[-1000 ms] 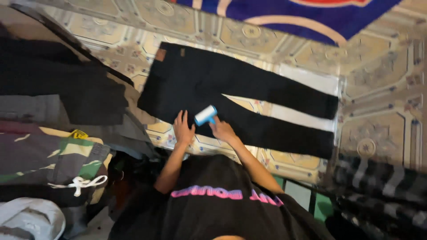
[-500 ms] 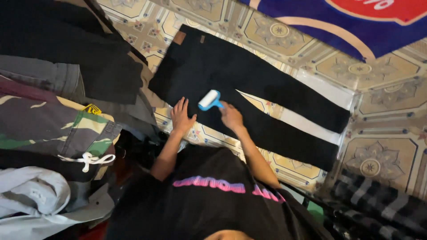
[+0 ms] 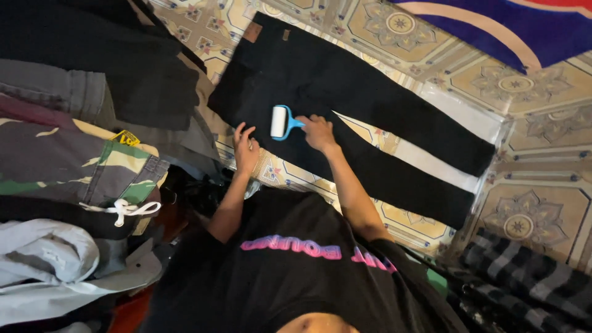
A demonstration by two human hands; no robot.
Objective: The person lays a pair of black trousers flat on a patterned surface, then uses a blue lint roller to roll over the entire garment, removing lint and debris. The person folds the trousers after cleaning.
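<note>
Lay flat on the patterned tile floor [image 3: 542, 123]: a pair of black trousers [image 3: 345, 98], waistband toward the upper left, legs stretched down to the right, long axis running diagonally across the view. Rested on the thigh part of the nearer leg: a lint roller with a white cylinder and a light-blue plastic handle [image 3: 281, 122], cylinder standing roughly upright in the view, handle running off to the right into the right hand [image 3: 317, 131]. Right grip closed around that handle, fingers curled over it, roller lying just left of the knuckles. Left hand [image 3: 245, 148] spread flat, fingers apart and pointing up the frame, pressed at the near edge of the trousers, holding nothing; touching cloth or tile under the palm, cannot tell exactly. Roller between the two hands, nearer the right. Most of the trouser length lay to the right of the roller, toward the hems. Heaped at the left: a camouflage-print garment with a white drawstring [image 3: 80, 172] and dark folded clothes [image 3: 98, 55]. At lower right, a black-and-grey checked cloth [image 3: 524, 277].
</note>
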